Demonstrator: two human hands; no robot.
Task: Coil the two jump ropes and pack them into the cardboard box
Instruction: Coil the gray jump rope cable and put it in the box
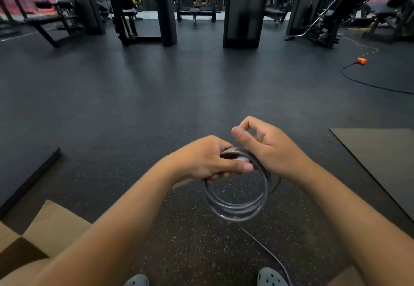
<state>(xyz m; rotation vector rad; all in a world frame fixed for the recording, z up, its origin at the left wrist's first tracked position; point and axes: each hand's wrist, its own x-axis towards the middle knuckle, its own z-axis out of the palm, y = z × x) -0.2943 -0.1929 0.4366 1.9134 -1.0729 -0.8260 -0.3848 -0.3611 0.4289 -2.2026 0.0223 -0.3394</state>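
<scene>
A thin grey jump rope (237,207) hangs in several round loops in front of me. My left hand (208,159) is closed around the top of the coil, with a pale handle partly visible under its fingers. My right hand (266,144) sits just right of the coil top, thumb and forefinger pinched together, and the rope passes under its palm. A loose tail of rope trails down toward the floor between my shoes. The open cardboard box (51,225) stands at the lower left, partly hidden by my left forearm. A second rope is not visible.
Dark speckled rubber floor all around. A black mat (31,173) lies at left and a grey mat (378,158) at right. Gym racks and benches line the back. A black cable with an orange plug (361,61) runs at far right. Grey shoes (271,278) below.
</scene>
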